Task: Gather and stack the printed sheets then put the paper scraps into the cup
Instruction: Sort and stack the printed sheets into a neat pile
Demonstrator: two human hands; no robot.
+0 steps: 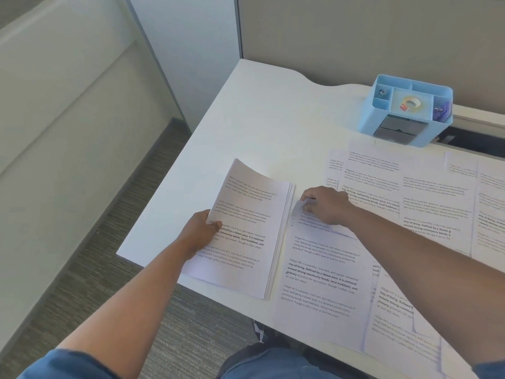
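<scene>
My left hand (201, 231) grips the left edge of a stack of printed sheets (246, 231), thumb on top, holding it just above the white desk (262, 116). My right hand (325, 205) pinches the top corner of a single printed sheet (319, 274) lying right beside the stack, and that corner is lifted and curled. Several more printed sheets (429, 195) lie spread and overlapping across the desk to the right. No cup and no paper scraps are visible.
A light blue desk organizer (407, 108) with a tape roll and clips stands at the back right by the partition wall. The desk's left edge drops to grey carpet (131, 220). My legs sit below the front edge.
</scene>
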